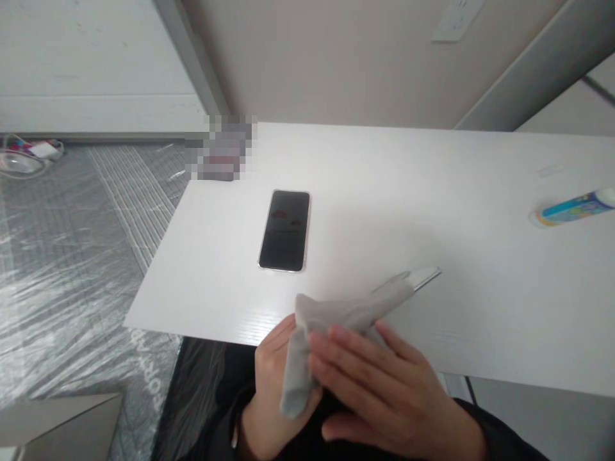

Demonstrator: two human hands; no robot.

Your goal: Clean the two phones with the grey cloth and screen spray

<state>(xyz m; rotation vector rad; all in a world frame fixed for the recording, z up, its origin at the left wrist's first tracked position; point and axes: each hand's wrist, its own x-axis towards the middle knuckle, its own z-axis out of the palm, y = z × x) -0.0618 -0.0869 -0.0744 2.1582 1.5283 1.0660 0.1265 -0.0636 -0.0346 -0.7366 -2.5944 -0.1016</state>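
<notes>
My left hand [276,365] grips the lower end of a grey cloth [336,317] near the table's front edge. My right hand [379,378] lies across the cloth with its fingers pressing on it. The cloth is wrapped around a thin silver object, whose metal tip [425,278] sticks out to the right over the white table [432,211]. The rest of that object is hidden. A black-screened smartphone [284,230] in a clear case lies flat beyond my hands, and a blue and white tube [574,208] lies at the far right.
A pixelated, blurred object [221,148] sits at the table's far left corner. Left of the table, plastic sheeting [62,275] covers the floor, with a tangle of cables [26,157] beyond it. A wall outlet plate [456,19] is above the table's back edge.
</notes>
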